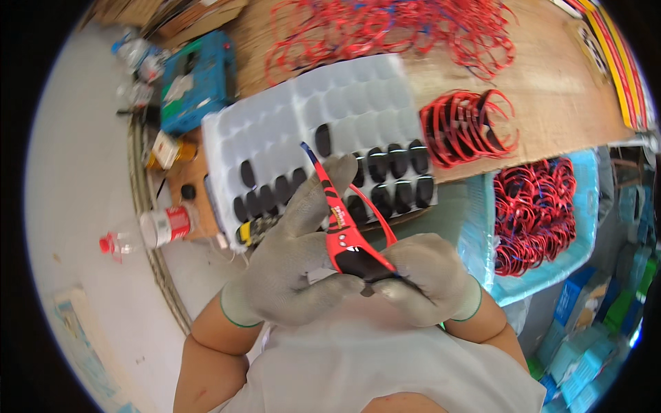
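Note:
In front of my chest I hold a pair of red sunglasses (339,219) with dark lenses and blue arm tips. My left hand (286,268), in a grey glove, grips the frame on its left side, its thumb near the lower edge of a lens. From the other side my gloved right hand (425,279) pinches the frame's lower end. Part of the front is hidden by the fingers. Just beyond my hands lies a white moulded tray (258,131) with rows of hollows; several loose dark lenses (398,160) sit in its nearer rows.
A row of red sunglasses (458,131) stands right of the tray, with a tangle of red frames (392,31) behind. A light-blue basket (585,206) holds more red frames. At left are a teal case (213,79), a plastic bottle (165,226) and a yellow-black tool (256,230).

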`<action>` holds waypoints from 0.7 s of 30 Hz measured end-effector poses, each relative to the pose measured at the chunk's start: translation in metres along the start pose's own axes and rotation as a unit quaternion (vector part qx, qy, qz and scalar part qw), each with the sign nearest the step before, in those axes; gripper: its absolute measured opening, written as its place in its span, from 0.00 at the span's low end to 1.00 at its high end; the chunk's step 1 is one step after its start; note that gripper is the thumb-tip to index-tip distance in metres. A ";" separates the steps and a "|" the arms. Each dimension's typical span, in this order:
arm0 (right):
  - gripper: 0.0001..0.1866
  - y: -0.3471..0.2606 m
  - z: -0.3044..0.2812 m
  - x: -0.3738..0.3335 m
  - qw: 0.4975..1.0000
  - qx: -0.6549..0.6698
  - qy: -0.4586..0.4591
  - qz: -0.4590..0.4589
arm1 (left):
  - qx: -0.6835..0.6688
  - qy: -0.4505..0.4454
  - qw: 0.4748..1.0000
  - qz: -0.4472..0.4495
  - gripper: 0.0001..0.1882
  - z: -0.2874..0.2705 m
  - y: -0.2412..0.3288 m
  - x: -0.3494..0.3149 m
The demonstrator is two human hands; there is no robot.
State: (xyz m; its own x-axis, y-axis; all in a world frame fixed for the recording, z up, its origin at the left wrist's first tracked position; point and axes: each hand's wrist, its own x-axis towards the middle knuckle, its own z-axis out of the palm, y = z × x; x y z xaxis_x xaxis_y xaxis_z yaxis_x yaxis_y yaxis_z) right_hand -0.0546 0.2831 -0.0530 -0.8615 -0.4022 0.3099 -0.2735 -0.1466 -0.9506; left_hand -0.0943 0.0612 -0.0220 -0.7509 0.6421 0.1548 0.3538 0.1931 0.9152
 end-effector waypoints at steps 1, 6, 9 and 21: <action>0.11 0.004 -0.013 -0.001 0.997 -0.078 0.005 -0.007 | -0.031 -0.029 0.999 -0.024 0.17 0.001 -0.011 0.013; 0.08 0.034 -0.123 -0.014 0.852 -0.476 0.194 0.100 | 0.161 0.071 0.962 -0.210 0.19 -0.074 -0.130 0.075; 0.08 0.077 -0.223 -0.019 0.758 -0.539 0.277 0.241 | 0.060 0.274 0.918 -0.280 0.23 -0.151 -0.219 0.159; 0.13 0.110 -0.245 -0.009 0.785 -0.459 0.162 0.383 | 0.041 0.260 0.864 -0.430 0.19 -0.197 -0.252 0.158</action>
State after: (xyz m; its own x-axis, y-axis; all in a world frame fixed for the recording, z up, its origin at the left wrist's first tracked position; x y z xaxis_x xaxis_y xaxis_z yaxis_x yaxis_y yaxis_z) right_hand -0.1820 0.4918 -0.1638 -0.9464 0.2186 -0.2376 0.3135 0.7986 -0.5138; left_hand -0.4123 -0.0321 -0.1547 -0.8974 -0.1802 -0.4028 -0.4363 0.4991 0.7487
